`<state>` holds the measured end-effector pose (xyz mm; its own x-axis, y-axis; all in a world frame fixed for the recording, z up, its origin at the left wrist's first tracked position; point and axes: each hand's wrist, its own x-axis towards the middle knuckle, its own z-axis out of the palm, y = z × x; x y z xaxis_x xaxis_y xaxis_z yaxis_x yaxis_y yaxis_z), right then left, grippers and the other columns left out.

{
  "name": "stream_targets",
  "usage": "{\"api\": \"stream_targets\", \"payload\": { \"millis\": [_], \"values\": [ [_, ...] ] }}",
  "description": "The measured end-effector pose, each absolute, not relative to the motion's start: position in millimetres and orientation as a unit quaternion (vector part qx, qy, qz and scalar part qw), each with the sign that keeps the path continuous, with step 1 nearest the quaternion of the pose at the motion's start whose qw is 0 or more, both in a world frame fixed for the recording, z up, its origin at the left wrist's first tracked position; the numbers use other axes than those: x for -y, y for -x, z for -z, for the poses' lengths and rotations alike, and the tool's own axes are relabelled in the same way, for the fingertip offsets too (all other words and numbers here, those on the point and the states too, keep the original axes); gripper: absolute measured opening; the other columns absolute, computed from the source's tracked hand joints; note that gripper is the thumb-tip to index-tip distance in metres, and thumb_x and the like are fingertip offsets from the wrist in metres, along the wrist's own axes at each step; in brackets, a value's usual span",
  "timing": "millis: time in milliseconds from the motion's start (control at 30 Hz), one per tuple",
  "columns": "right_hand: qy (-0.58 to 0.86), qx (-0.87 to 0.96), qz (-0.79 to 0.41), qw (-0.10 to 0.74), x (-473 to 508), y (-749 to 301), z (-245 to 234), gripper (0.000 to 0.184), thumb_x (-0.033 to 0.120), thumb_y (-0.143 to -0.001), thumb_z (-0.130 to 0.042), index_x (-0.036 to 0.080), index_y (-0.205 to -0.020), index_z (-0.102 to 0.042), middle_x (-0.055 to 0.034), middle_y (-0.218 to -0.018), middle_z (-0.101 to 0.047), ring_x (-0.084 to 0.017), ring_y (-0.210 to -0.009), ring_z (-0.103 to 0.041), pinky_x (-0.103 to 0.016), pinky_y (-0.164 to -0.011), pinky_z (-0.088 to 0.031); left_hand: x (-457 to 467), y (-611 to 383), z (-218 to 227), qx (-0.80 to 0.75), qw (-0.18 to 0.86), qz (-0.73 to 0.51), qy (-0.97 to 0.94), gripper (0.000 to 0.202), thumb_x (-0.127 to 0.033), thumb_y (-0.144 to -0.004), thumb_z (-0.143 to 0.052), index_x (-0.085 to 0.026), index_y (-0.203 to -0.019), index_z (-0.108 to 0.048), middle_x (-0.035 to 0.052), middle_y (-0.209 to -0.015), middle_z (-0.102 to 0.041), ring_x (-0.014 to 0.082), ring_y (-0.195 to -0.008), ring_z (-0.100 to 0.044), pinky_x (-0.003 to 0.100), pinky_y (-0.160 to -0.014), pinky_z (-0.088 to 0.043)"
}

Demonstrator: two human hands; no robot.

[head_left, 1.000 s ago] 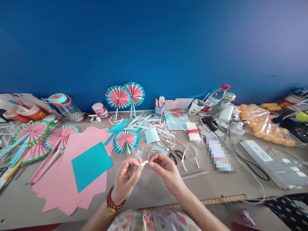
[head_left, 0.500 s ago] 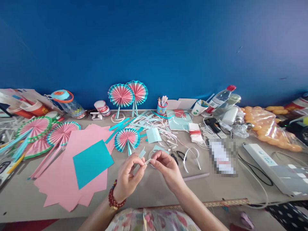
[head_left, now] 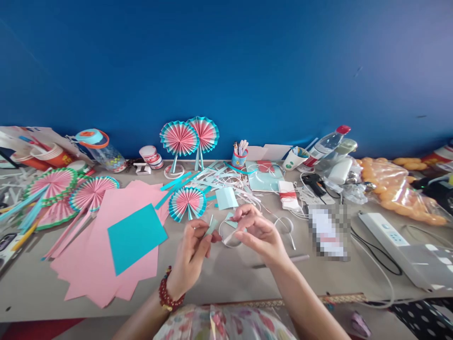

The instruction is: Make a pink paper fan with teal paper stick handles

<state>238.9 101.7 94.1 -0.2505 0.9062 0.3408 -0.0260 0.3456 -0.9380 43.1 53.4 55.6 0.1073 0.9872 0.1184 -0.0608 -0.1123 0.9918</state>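
My left hand (head_left: 196, 245) is closed around a small folded piece of pale green paper (head_left: 212, 225), its upper end sticking out above the thumb. To its right, my right hand (head_left: 260, 233) is bent at the fingers, with a thin white strip (head_left: 228, 237) at the thumb and fingertips; its exact hold is partly hidden. Behind the hands lie a white ring (head_left: 222, 229) and a pale blue paper square (head_left: 226, 198). A small pink and blue pleated paper fan (head_left: 187, 204) rests just beyond my left hand.
Pink sheets (head_left: 141, 264) topped by a teal square (head_left: 137, 238) lie at left, beside more paper fans (head_left: 94, 193). Two fans (head_left: 179, 138) stand against the blue wall. Paper scraps, a pen cup (head_left: 239, 157), a bottle (head_left: 323, 146) and a power strip (head_left: 384, 229) occupy the table.
My hands have moved apart; the fingertips were together at a small pale strip before. My right hand has shifted right and up, while the left has turned slightly.
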Motion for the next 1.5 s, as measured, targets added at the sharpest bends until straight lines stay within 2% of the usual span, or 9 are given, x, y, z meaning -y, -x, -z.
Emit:
{"api": "stream_targets", "payload": {
  "millis": [67,133,233,367,633,867,1233,1400,1500],
  "values": [
    [0.338,0.66,-0.477,0.473,-105.8,-239.0,-93.9,0.011,0.032,-0.083,-0.074,0.023,-0.078,-0.07,-0.0072,-0.101,-0.06,-0.023,-0.098,-0.059,-0.039,-0.09,-0.047,-54.2,-43.4,-59.8,-0.421,0.526,-0.495,-0.549,0.027,-0.033,-0.101,-0.045,-0.023,-0.126,-0.041,0.0051,-0.088,-0.065,0.0127,-0.06,-0.053,0.028,-0.058,-0.046],
    [0.338,0.67,-0.485,0.45,-108.8,-237.2,-92.1,0.011,0.033,-0.084,-0.073,0.023,-0.079,-0.07,-0.0074,-0.101,-0.062,-0.023,-0.099,-0.06,-0.039,-0.092,-0.047,-54.9,-43.0,-64.3,-0.424,0.537,-0.471,-0.557,0.028,-0.034,-0.101,-0.044,-0.021,-0.125,-0.046,0.0049,-0.085,-0.064,0.0134,-0.061,-0.054,0.029,-0.06,-0.047],
    [0.327,0.664,-0.51,0.439,-109.9,-233.9,-90.7,0.012,0.031,-0.086,-0.071,0.022,-0.079,-0.068,-0.0066,-0.096,-0.065,-0.021,-0.094,-0.063,-0.036,-0.085,-0.05,-56.0,-41.4,-68.8,-0.434,0.555,-0.439,-0.557,0.024,-0.035,-0.1,-0.044,-0.019,-0.116,-0.054,0.0061,-0.088,-0.066,0.0114,-0.057,-0.049,0.026,-0.055,-0.043],
    [0.335,0.659,-0.524,0.422,-107.5,-231.7,-92.7,0.012,0.031,-0.087,-0.068,0.021,-0.079,-0.067,-0.0064,-0.094,-0.067,-0.019,-0.087,-0.064,-0.032,-0.075,-0.053,-57.7,-39.8,-70.8,-0.434,0.571,-0.418,-0.558,0.025,-0.033,-0.099,-0.044,-0.018,-0.115,-0.055,0.006,-0.085,-0.066,0.0095,-0.051,-0.04,0.023,-0.048,-0.034],
    [0.346,0.648,-0.524,0.431,-105.7,-232.5,-85.9,0.014,0.03,-0.085,-0.071,0.02,-0.077,-0.065,-0.0057,-0.089,-0.066,-0.017,-0.083,-0.063,-0.027,-0.069,-0.052,-59.5,-42.7,-80.0,-0.443,0.592,-0.392,-0.548,0.022,-0.029,-0.099,-0.042,-0.017,-0.112,-0.054,0.0045,-0.085,-0.067,0.0084,-0.054,-0.038,0.021,-0.051,-0.033],
    [0.36,0.649,-0.522,0.42,-106.3,-233.6,-81.9,0.014,0.029,-0.086,-0.07,0.02,-0.078,-0.064,-0.0044,-0.086,-0.066,-0.017,-0.08,-0.062,-0.026,-0.067,-0.049,-60.2,-42.7,-79.3,-0.446,0.594,-0.387,-0.546,0.021,-0.03,-0.099,-0.043,-0.018,-0.113,-0.053,0.0036,-0.084,-0.067,0.0087,-0.053,-0.037,0.022,-0.051,-0.033],
    [0.36,0.661,-0.512,0.414,-106.3,-234.7,-78.7,0.011,0.026,-0.086,-0.068,0.02,-0.078,-0.063,-0.0043,-0.085,-0.065,-0.017,-0.08,-0.062,-0.026,-0.066,-0.05,-60.4,-42.3,-76.8,-0.443,0.596,-0.383,-0.55,0.022,-0.03,-0.099,-0.043,-0.018,-0.114,-0.054,0.0036,-0.085,-0.068,0.0088,-0.054,-0.038,0.022,-0.05,-0.032],
    [0.379,0.674,-0.489,0.405,-104.6,-233.7,-76.6,0.01,0.025,-0.086,-0.067,0.02,-0.079,-0.062,-0.004,-0.087,-0.066,-0.016,-0.08,-0.063,-0.026,-0.068,-0.05,-61.2,-43.4,-78.3,-0.458,0.581,-0.389,-0.55,0.021,-0.036,-0.097,-0.051,-0.018,-0.108,-0.055,0.0036,-0.084,-0.069,0.0099,-0.059,-0.043,0.021,-0.055,-0.035],
    [0.403,0.683,-0.459,0.4,-103.0,-231.9,-75.2,0.01,0.023,-0.086,-0.067,0.02,-0.078,-0.061,-0.0027,-0.082,-0.067,-0.015,-0.075,-0.063,-0.025,-0.066,-0.049,-62.0,-44.6,-76.7,-0.477,0.565,-0.385,-0.552,0.024,-0.041,-0.097,-0.052,-0.018,-0.101,-0.055,0.0036,-0.08,-0.069,0.01,-0.058,-0.042,0.022,-0.052,-0.032]
  ]
}}
